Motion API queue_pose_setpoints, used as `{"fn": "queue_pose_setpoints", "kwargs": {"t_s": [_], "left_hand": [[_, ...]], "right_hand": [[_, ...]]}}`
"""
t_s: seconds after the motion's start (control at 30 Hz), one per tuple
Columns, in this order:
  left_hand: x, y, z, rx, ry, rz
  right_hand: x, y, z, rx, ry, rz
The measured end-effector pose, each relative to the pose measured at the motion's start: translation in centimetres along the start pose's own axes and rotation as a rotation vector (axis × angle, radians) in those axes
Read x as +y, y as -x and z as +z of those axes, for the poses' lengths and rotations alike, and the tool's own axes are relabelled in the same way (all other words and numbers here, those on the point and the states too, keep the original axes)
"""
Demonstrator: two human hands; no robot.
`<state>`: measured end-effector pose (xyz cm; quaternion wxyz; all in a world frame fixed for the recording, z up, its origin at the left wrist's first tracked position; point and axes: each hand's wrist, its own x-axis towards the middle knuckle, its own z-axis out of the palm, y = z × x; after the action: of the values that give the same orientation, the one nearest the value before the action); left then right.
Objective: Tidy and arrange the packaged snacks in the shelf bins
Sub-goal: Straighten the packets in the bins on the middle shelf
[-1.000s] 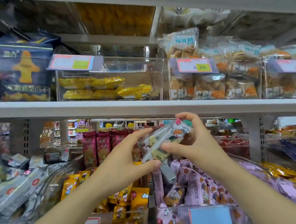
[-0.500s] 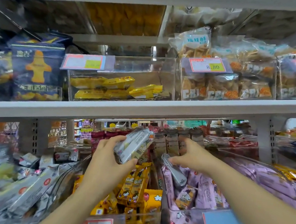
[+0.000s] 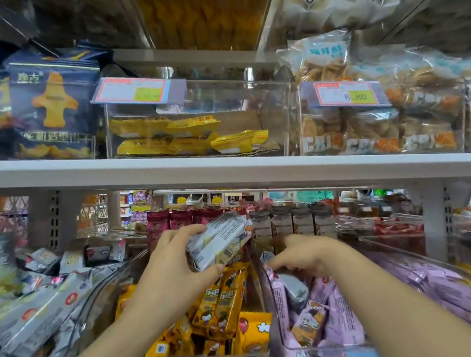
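Observation:
My left hand grips a small stack of silver-grey snack packets, held up above the clear bin of yellow packets on the lower shelf. My right hand reaches down into the clear bin of pink packets to the right, fingers curled downward at the back of the bin. Just below those fingers another silver-grey packet lies among the pink ones. Whether the fingers hold anything is hidden.
A bin of grey packets fills the lower left. More pink packets sit at far right. The shelf board hangs close above my hands, carrying a clear box of yellow packs, blue bags and cracker bags.
My hands have separated. The left keeps the silver-grey stack and has drifted left and lower; the right let go and dropped into the pink bin.

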<state>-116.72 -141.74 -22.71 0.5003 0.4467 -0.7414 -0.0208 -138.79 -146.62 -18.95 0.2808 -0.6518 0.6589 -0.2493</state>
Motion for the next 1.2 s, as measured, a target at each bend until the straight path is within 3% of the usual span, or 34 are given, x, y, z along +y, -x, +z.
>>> {"fn": "queue_pose_setpoints", "kwargs": {"t_s": [0.2, 0.4, 0.47, 0.73, 1.0, 1.2], "left_hand": [[0.0, 0.2, 0.0, 0.007, -0.01, -0.001], [0.3, 0.3, 0.3, 0.004, 0.005, -0.004], [0.3, 0.3, 0.3, 0.007, 0.0, -0.002], [0.5, 0.8, -0.7, 0.016, -0.026, -0.003], [1.6, 3.4, -3.2, 0.02, -0.104, 0.024], [1.3, 5.9, -7.1, 0.046, -0.187, -0.01]], "right_hand": [[-0.6, 0.4, 0.3, -0.175, -0.037, 0.021], [0.4, 1.3, -0.6, -0.164, -0.185, -0.086], [0.5, 1.8, -0.9, -0.1, -0.144, -0.143], [0.6, 4.8, -1.5, 0.413, 0.198, -0.438], [0.0, 10.0, -0.1, 0.541, 0.359, -0.655], [-3.4, 13.7, 2.1, 0.522, 0.528, -0.854]]}}
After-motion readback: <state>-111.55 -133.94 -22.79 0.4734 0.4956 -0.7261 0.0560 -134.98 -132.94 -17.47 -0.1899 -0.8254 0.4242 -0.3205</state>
